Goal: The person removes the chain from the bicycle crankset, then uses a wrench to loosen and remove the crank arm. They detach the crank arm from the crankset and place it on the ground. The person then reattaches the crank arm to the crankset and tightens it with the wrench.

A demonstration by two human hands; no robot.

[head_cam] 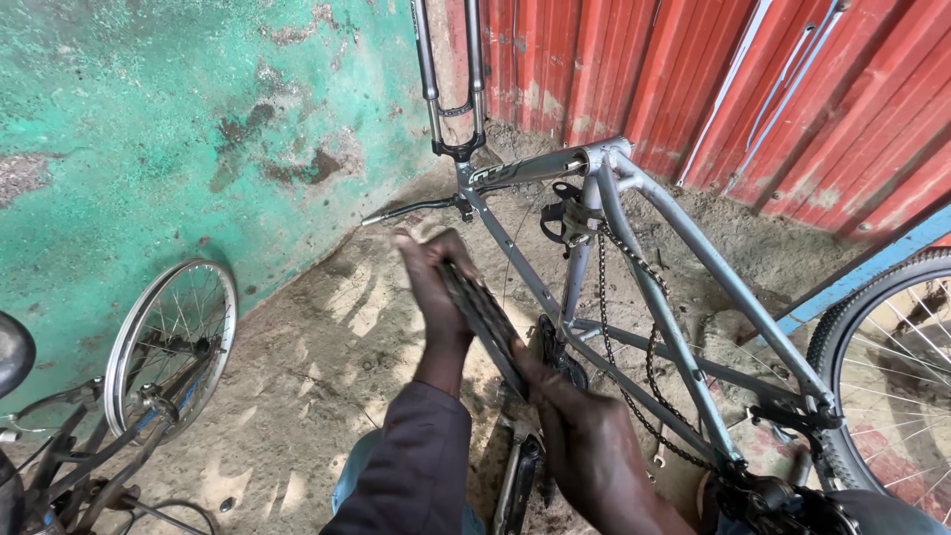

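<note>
Head view: both hands hold one dark ribbed strip (482,319), apparently tyre rubber; left hand (428,282) cups its far end, right hand (580,421) closes on its near end, long axis running far-left to near-right. It hovers beside the upturned grey bicycle frame (644,287) above a dirt floor (327,367), between green wall (178,129) and red corrugated sheeting (693,79).

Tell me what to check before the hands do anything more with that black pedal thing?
1. Left hand on the top end of the black pedal: ok.
2. Right hand on its lower end: ok.
3. Chain sitting tight on the grey bicycle frame: not ok, it hangs loose.
4. Frame standing steady on the dirt ground: cannot tell.
5. Rear tyre clear of both hands: ok.
</note>
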